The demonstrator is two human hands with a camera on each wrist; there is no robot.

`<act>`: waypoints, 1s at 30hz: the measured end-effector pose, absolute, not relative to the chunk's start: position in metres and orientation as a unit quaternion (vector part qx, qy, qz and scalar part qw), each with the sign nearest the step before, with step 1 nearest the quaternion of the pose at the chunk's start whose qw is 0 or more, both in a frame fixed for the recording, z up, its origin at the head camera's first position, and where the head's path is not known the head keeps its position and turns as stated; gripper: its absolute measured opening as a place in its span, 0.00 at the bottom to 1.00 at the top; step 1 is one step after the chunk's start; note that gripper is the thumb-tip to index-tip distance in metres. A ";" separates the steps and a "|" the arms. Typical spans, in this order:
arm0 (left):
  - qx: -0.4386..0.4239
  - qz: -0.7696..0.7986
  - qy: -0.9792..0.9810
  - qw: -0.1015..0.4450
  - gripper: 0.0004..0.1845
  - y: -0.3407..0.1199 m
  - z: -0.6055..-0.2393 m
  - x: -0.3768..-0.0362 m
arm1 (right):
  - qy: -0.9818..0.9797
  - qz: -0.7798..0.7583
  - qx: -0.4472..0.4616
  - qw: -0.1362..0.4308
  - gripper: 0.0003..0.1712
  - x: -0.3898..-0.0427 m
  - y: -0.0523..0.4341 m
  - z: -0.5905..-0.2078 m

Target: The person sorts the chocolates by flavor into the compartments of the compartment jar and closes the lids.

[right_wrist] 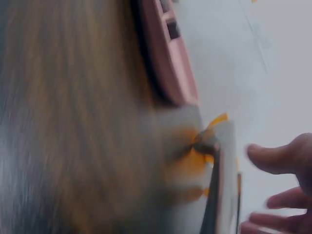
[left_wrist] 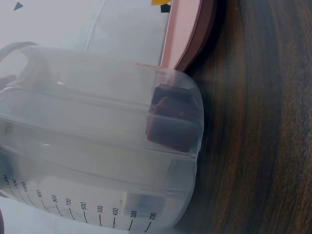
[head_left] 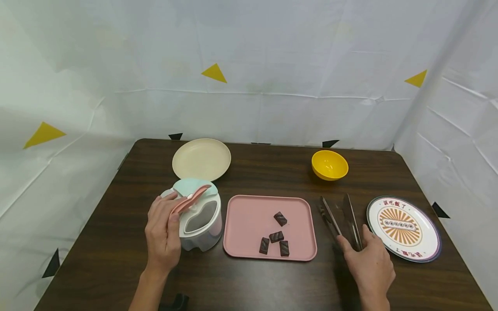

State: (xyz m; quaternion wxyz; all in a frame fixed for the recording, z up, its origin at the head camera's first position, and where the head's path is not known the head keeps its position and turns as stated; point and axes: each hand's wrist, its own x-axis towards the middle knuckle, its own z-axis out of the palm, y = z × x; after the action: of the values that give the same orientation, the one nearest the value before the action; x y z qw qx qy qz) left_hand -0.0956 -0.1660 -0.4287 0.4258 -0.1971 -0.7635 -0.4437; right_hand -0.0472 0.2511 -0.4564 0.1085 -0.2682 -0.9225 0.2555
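Note:
My left hand (head_left: 165, 226) grips the left side of a clear measuring container (head_left: 202, 226) with a mint lid, and its thumb lies on the raised pink flap (head_left: 191, 198). The left wrist view shows the container's wall (left_wrist: 97, 146) close up; dark brown pieces (left_wrist: 170, 122) show through it, and I cannot tell whether they are inside. Several chocolate pieces (head_left: 276, 236) lie on the pink tray (head_left: 249, 216). My right hand (head_left: 362, 250) reaches the handle end of the metal tongs (head_left: 338, 214) lying on the table. Its fingers (right_wrist: 278, 156) are spread beside the tongs (right_wrist: 214, 195), not closed round them.
A cream plate (head_left: 201, 159) sits at the back left and a yellow bowl (head_left: 329, 164) at the back right. A patterned plate (head_left: 403, 228) lies right of the tongs. White sheeting walls in the dark wooden table (head_left: 116, 242).

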 end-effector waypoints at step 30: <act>-0.200 -0.450 -0.758 0.429 0.15 -0.157 -0.412 -0.089 | -0.822 0.432 0.342 0.140 0.36 -0.117 0.057 -0.398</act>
State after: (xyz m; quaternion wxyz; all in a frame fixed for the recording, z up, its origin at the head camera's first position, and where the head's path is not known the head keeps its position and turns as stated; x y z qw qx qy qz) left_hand -0.0890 -0.1574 -0.4116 0.4287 -0.1999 -0.7576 -0.4497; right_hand -0.1171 0.0571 -0.3981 0.1403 0.3424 -0.8225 0.4320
